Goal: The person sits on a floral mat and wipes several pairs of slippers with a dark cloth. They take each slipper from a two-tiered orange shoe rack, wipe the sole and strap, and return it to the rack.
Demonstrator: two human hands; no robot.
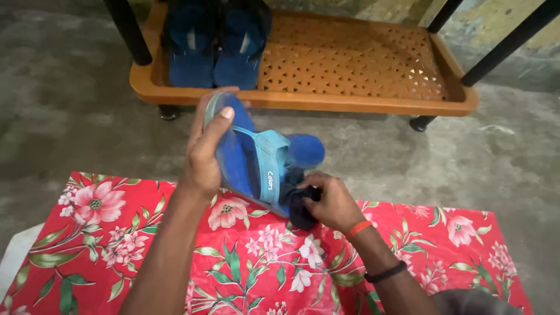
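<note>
Gripping the blue sandal (256, 160) by its heel end, the left hand (205, 154) tilts it with its long axis running up and away, while the right hand (331, 201), just below the toe end, pinches a dark cloth (303, 204) against the sole.

Rack (361, 102) is standing on the floor (70, 99). Pair of sandals (216, 52) is lying in the rack's left end. Held sandal (256, 160) is hanging before the rack, over the cloth's (116, 233) far edge.
</note>
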